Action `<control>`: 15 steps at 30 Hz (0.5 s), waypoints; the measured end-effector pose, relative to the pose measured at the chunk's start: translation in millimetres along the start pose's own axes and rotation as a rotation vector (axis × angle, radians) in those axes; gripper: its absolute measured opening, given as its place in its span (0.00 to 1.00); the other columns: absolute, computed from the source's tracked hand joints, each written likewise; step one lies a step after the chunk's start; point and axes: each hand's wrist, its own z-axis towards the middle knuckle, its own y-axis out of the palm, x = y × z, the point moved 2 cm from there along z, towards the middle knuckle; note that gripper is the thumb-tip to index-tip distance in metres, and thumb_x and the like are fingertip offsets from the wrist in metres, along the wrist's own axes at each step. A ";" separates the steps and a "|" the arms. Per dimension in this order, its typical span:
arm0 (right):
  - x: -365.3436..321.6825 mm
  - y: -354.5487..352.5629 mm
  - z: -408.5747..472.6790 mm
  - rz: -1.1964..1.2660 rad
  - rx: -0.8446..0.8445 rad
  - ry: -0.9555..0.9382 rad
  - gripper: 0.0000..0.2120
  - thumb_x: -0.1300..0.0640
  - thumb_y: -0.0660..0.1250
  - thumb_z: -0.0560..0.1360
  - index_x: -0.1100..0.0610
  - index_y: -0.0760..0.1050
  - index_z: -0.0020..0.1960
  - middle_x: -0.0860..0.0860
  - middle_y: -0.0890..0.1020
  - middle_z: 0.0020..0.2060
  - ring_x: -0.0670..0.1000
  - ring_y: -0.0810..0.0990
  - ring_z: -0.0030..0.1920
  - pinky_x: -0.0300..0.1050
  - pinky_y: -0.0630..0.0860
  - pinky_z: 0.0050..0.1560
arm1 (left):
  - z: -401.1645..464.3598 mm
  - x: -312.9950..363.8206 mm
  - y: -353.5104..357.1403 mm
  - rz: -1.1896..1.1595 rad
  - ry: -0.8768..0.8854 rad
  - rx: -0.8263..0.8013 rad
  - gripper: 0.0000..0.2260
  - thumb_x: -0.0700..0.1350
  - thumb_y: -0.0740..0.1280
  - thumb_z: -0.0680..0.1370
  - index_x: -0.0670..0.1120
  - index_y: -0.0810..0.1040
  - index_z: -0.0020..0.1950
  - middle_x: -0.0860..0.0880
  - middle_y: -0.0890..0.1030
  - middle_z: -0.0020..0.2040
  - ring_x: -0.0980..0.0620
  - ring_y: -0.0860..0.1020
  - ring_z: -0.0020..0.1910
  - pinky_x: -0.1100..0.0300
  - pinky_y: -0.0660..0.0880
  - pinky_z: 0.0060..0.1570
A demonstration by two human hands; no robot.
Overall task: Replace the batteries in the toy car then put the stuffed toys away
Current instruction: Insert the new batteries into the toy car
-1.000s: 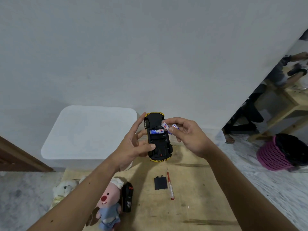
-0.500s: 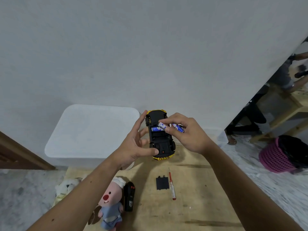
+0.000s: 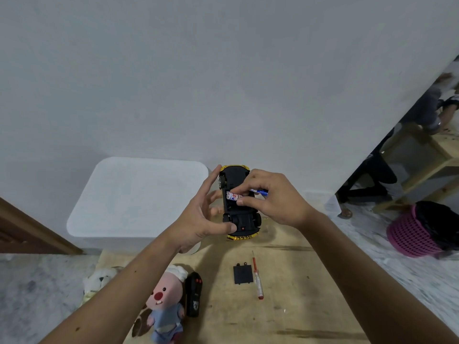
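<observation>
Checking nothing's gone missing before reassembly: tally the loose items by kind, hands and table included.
Toy car: 1
Batteries: 2
Battery cover: 1
Screwdriver: 1
Remote control: 1
Stuffed toys: 2
Total: 8

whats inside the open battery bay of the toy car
One white, red and blue battery lies across the bay of the upturned toy car, pressed in by the right hand, which also holds a second battery. Its fingers cover the rest of the bay. The left hand holds the car.
</observation>
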 end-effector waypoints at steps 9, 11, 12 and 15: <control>-0.2 -0.5 2.0 -0.298 -0.161 -0.115 0.12 0.55 0.73 0.78 0.47 0.84 0.61 0.45 0.82 0.49 0.49 0.78 0.53 0.50 0.76 0.55 | -1.4 -4.0 3.3 0.021 0.004 -0.001 0.57 0.23 0.77 0.68 0.67 0.59 0.82 0.43 0.73 0.71 0.49 0.81 0.53 0.50 0.83 0.56; -4.3 -0.6 2.6 -0.339 -0.197 -0.149 0.12 0.56 0.70 0.80 0.46 0.81 0.63 0.47 0.81 0.51 0.49 0.78 0.53 0.51 0.75 0.55 | -0.6 -2.8 3.6 0.044 0.004 0.008 0.58 0.21 0.76 0.68 0.65 0.57 0.83 0.46 0.73 0.68 0.58 0.79 0.40 0.58 0.82 0.51; -5.7 -0.9 2.4 -0.342 -0.207 -0.156 0.12 0.56 0.70 0.81 0.46 0.81 0.62 0.47 0.80 0.51 0.49 0.78 0.53 0.51 0.75 0.55 | -0.5 -2.0 3.8 0.048 0.007 0.007 0.58 0.22 0.76 0.67 0.65 0.57 0.83 0.46 0.73 0.68 0.59 0.78 0.37 0.59 0.81 0.50; -6.8 -4.1 2.1 -0.330 -0.200 -0.159 0.10 0.54 0.70 0.81 0.47 0.83 0.61 0.46 0.79 0.49 0.46 0.78 0.51 0.47 0.75 0.53 | -0.5 -1.3 3.9 0.048 0.014 0.003 0.57 0.24 0.76 0.67 0.66 0.58 0.83 0.46 0.73 0.65 0.58 0.77 0.38 0.58 0.81 0.50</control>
